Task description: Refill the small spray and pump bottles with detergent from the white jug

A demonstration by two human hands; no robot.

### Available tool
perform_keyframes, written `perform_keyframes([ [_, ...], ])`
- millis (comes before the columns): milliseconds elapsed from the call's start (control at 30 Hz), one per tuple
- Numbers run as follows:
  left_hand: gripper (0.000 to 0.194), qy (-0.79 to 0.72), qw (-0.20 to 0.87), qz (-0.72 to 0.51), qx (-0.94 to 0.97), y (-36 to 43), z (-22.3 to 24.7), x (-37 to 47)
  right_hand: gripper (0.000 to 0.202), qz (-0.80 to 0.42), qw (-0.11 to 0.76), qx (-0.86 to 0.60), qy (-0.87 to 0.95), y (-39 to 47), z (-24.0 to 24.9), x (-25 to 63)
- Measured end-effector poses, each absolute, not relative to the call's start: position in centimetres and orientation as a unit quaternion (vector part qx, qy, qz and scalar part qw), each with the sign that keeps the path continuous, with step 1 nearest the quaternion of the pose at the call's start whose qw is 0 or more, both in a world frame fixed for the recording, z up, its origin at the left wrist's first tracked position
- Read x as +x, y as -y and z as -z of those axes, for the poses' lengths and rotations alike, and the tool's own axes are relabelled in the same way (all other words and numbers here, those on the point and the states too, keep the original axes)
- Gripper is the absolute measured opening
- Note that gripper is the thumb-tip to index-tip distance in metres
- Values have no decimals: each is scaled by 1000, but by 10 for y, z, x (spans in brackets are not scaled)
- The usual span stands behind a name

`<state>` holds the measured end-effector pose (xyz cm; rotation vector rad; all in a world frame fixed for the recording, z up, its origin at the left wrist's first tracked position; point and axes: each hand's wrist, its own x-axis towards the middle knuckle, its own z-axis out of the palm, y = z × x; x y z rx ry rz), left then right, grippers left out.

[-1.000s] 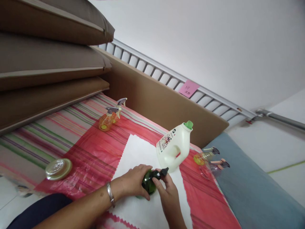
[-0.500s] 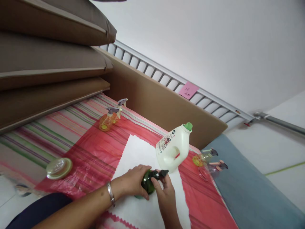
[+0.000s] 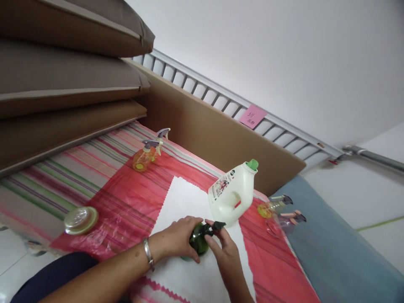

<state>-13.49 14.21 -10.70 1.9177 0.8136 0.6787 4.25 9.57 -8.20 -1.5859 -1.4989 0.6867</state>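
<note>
My left hand [image 3: 181, 236], with a silver bracelet at the wrist, is wrapped round the body of a dark green pump bottle [image 3: 199, 245]. At the bottle's neck, my right hand [image 3: 225, 248] pinches the black pump head [image 3: 216, 227] between thumb and fingers. The bottle stands over a white cloth [image 3: 179, 198] with zigzag edges. Just beyond my hands is a pale green-white detergent jug [image 3: 235, 187] with a handle, its label facing left and a green piece at its mouth. My palms hide part of the bottle.
Spray bottles [image 3: 142, 159] with orange bodies stand at the back left, two more [image 3: 271, 206] at the right. A round clear-topped container [image 3: 81, 220] sits at the left on the striped, red-covered cloth [image 3: 126, 202]. Stacked cushions [image 3: 72, 71] rise at the left; a board [image 3: 205, 113] runs along the back.
My right hand has turned slightly, its fingers shifting round the pump head. My left hand keeps its hold on the bottle. The whole view has moved a little.
</note>
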Motion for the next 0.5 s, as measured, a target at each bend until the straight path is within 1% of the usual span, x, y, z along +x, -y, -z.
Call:
perform_keyframes([
  [67, 87, -324, 459, -277, 780, -142, 108, -135, 37, -259, 417, -650, 580, -96, 80, 42],
  [200, 91, -336, 459, -257, 781, -142, 105, -135, 48, -281, 433, -621, 590, -93, 84, 44],
  [367, 87, -319, 456, -269, 786, -141, 102, -135, 40, -289, 418, -623, 594, -95, 88, 45],
  [500, 90, -338, 462, -256, 779, -142, 103, -134, 48, -292, 414, -615, 604, -97, 83, 46],
])
